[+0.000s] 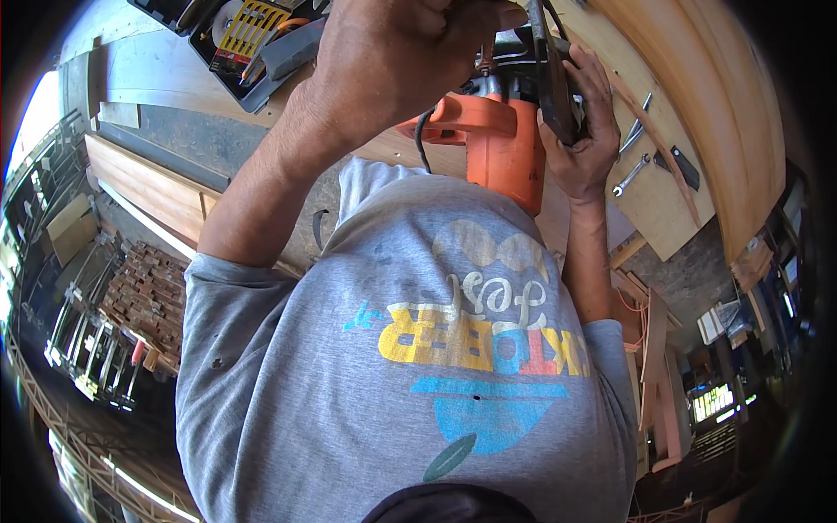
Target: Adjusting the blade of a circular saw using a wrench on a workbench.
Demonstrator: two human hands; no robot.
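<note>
An orange corded power tool (506, 152) with black and metal parts stands against my shirt front. Its kind is unclear from this angle. My right hand (591, 131) grips the tool's dark flat plate (558, 87), thumb on the near side and fingers around the outer edge. Bent over the tool's metal parts, my left hand (392, 61) has its fingers curled at the top edge of the picture. Whatever those fingers pinch is hidden. A black cord (421, 144) loops down beside the orange handle (462, 113).
An open black toolbox (253, 98) holds a yellow case (253, 35) and hand tools. Right of me, a wrench (629, 177) and a black-handled tool (683, 168) lie on plywood (667, 222), beside a large curved wooden panel (724, 105). Stacked wood blocks (144, 301) stand at left.
</note>
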